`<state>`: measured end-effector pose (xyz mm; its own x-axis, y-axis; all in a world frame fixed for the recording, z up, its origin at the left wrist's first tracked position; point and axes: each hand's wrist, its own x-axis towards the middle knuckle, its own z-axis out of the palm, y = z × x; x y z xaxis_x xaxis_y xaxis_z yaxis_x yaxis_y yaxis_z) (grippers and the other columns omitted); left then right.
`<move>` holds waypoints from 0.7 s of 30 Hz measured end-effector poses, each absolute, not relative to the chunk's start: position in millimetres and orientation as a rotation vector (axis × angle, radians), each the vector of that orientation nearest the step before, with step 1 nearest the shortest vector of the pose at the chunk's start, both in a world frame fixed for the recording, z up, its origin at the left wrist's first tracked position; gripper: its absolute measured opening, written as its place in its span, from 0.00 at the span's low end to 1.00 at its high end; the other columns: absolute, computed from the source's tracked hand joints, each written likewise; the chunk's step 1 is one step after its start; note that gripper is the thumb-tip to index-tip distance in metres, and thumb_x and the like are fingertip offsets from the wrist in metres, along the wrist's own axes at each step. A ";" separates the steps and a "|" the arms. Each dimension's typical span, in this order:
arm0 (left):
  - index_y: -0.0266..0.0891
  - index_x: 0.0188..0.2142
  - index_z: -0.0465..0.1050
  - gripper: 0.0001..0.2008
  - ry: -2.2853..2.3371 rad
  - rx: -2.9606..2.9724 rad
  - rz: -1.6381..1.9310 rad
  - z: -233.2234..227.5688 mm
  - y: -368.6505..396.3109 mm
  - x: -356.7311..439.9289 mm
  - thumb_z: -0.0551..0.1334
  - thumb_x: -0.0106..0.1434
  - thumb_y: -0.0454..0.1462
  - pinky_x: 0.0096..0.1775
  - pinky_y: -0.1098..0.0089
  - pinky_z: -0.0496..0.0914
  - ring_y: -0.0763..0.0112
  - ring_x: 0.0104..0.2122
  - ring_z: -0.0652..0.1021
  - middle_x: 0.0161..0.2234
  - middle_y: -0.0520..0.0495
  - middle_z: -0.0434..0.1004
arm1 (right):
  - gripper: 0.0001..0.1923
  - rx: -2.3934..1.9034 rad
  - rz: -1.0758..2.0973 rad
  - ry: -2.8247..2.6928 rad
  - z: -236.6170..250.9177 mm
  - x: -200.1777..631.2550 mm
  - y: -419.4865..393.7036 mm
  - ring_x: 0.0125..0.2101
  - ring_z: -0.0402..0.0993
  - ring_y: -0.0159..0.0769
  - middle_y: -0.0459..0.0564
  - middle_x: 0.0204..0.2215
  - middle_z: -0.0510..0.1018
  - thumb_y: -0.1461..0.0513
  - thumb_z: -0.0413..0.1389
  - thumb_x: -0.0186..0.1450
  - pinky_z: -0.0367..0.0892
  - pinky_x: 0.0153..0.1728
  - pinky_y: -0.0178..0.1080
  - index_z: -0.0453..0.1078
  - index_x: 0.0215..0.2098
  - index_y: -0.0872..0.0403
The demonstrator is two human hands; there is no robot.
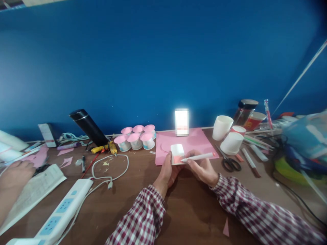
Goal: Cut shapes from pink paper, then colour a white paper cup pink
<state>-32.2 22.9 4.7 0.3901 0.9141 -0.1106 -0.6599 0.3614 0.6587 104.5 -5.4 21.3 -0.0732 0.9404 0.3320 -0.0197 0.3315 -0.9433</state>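
Observation:
My left hand (167, 172) is closed around a small white paper cup (177, 149), whose lower side is coloured salmon pink. In my right hand (203, 169) is a white marker (199, 157) with a reddish end. Its tip touches or nearly touches the coloured part of the cup. Just behind both hands lies a pink paper sheet (194, 139). A bright white upright rectangle (182, 122), blurred out, stands at the sheet's back edge. Several short cups with pink tops (136, 137) are grouped left of the sheet.
To the right are black-handled scissors (231, 164), white paper cups (222, 126), markers (248, 157) and a dark-lidded jar (245, 110). At left are a power strip (65, 204), white cable (109, 177), black flask (89, 127) and another person's hand (16, 173).

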 end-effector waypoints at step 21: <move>0.30 0.44 0.71 0.24 0.475 0.615 1.074 1.0 22.1 -31.3 0.52 0.63 0.49 0.49 0.60 0.66 0.56 0.45 0.74 0.40 0.37 0.77 | 0.06 -0.945 0.931 -1.528 23.7 106.1 -6.3 0.29 0.67 0.35 0.47 0.28 0.72 0.59 0.54 0.62 0.63 0.30 0.35 0.66 0.34 0.53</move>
